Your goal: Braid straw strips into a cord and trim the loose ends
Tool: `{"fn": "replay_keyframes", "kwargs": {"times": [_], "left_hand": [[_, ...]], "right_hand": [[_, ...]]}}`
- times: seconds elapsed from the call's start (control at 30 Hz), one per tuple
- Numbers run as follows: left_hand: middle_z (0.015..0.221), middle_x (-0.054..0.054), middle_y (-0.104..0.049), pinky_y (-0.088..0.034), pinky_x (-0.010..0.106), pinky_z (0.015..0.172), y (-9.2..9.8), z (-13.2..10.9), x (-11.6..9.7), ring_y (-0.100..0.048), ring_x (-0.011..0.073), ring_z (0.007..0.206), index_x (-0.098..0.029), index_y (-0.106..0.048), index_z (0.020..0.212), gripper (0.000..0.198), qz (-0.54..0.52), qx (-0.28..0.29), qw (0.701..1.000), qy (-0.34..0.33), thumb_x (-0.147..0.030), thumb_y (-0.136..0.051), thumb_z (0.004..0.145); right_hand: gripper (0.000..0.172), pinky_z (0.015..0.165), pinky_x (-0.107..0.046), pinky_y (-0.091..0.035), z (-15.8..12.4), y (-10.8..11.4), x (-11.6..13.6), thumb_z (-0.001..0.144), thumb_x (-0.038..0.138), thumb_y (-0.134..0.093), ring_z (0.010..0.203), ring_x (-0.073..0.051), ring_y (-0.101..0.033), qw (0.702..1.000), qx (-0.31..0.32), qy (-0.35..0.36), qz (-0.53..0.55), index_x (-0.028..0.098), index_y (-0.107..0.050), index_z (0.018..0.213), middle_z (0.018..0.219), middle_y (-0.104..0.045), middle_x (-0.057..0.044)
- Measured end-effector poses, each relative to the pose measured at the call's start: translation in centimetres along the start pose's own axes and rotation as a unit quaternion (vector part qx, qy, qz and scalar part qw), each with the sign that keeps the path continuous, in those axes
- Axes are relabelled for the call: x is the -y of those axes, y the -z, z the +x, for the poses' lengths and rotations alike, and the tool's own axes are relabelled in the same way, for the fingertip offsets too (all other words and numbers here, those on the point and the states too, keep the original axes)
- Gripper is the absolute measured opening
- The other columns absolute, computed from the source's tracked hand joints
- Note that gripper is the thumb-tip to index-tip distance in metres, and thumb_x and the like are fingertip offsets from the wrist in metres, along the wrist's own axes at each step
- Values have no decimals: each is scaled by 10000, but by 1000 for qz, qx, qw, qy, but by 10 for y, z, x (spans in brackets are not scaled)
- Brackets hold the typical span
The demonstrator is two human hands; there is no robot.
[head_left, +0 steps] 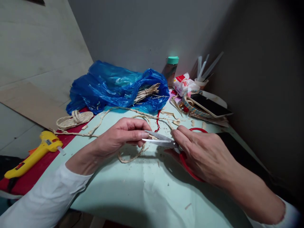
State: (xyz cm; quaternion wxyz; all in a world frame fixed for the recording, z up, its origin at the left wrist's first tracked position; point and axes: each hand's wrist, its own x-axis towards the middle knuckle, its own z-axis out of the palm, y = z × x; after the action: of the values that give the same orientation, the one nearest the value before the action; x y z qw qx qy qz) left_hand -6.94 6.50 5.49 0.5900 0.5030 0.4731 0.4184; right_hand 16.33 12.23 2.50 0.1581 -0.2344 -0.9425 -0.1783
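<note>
My left hand pinches a pale twisted straw cord between thumb and fingers, near the middle of the table. Red-handled scissors are in my right hand, their blades parted and pointing left. The blade tips reach my left fingertips, with a short piece of the cord between the blades. Part of the cord loops below my left hand, and more of it runs behind both hands and off to the left. A coiled bundle of cord lies at the left.
Behind the hands lies a blue plastic bag with dry straw in its mouth. A yellow glue gun rests at the left. A bottle, a tissue pack and a phone are at the back right.
</note>
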Motion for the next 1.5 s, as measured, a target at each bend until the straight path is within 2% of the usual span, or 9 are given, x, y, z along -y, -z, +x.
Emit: {"fn": "replay_keyframes", "kwargs": {"times": [0.1, 0.3, 0.47, 0.8, 0.97, 1.07, 1.23, 1.33, 1.5], "left_hand": [[654, -2, -562, -349, 148, 493, -1, 0, 0, -463, 58, 544, -125, -676, 771, 99, -17, 2, 1000, 6, -221, -669, 794], [651, 13, -573, -394, 170, 512, -3, 1, -2, -496, 85, 569, -123, -682, 749, 131, 49, 3, 999, -20, -249, -673, 785], [666, 17, -594, -409, 180, 517, -2, 1, -1, -515, 88, 562, -122, -688, 759, 143, 50, -3, 998, -23, -264, -700, 759], [611, 13, -605, -359, 191, 518, -2, 3, 1, -518, 91, 544, -129, -695, 759, 148, 29, 20, 999, -18, -277, -698, 749], [594, -2, -570, -307, 184, 487, -2, 4, 1, -477, 81, 532, -125, -682, 762, 164, 36, 16, 999, -12, -288, -688, 756], [619, -5, -576, -316, 175, 496, -2, 3, 2, -485, 74, 541, -126, -683, 767, 164, 38, 21, 999, -11, -289, -685, 762], [646, -1, -592, -346, 166, 519, -1, 3, 3, -508, 71, 556, -117, -685, 775, 158, 40, 28, 999, -6, -275, -687, 766], [632, 1, -589, -345, 163, 519, -1, 4, 4, -509, 71, 552, -109, -685, 776, 148, 28, 34, 999, 4, -256, -690, 759], [624, 5, -582, -350, 168, 515, 0, 7, 8, -495, 75, 550, -105, -691, 767, 145, -4, 30, 999, 15, -247, -704, 740]], "right_hand": [[91, 500, -299, -144, 0, 0, 1, 889, 274, -495, 531, -143, -378, 1000, -1, 1, 1, 199, -465, 845, 751, -498, -4], [108, 493, -293, -143, -1, -1, 2, 891, 265, -490, 519, -138, -384, 999, -7, 2, 32, 201, -454, 810, 709, -489, 3], [77, 499, -290, -159, -2, -4, 4, 882, 214, -489, 528, -132, -403, 997, 16, -2, 78, 197, -460, 812, 722, -516, 0], [84, 484, -295, -152, -3, -4, 3, 864, 123, -441, 485, -128, -415, 996, 20, 1, 86, 193, -473, 830, 721, -541, 3], [116, 475, -297, -135, 1, -5, 6, 926, 264, -451, 494, -140, -442, 998, 18, -5, 53, 196, -463, 832, 724, -537, 0], [138, 472, -299, -122, 2, -5, 8, 917, 304, -478, 497, -146, -451, 999, 14, -5, 37, 198, -462, 831, 723, -536, 0], [77, 468, -295, -131, 1, -5, 9, 882, 190, -481, 475, -143, -419, 999, -5, 3, 41, 198, -467, 807, 699, -532, 6], [108, 470, -294, -131, 0, -6, 7, 861, 108, -460, 462, -141, -398, 999, 0, 7, 44, 194, -481, 798, 699, -545, 4], [116, 472, -290, -114, -1, -5, 6, 848, 89, -468, 455, -140, -382, 999, 16, -2, 47, 189, -507, 803, 705, -569, -1]]}}
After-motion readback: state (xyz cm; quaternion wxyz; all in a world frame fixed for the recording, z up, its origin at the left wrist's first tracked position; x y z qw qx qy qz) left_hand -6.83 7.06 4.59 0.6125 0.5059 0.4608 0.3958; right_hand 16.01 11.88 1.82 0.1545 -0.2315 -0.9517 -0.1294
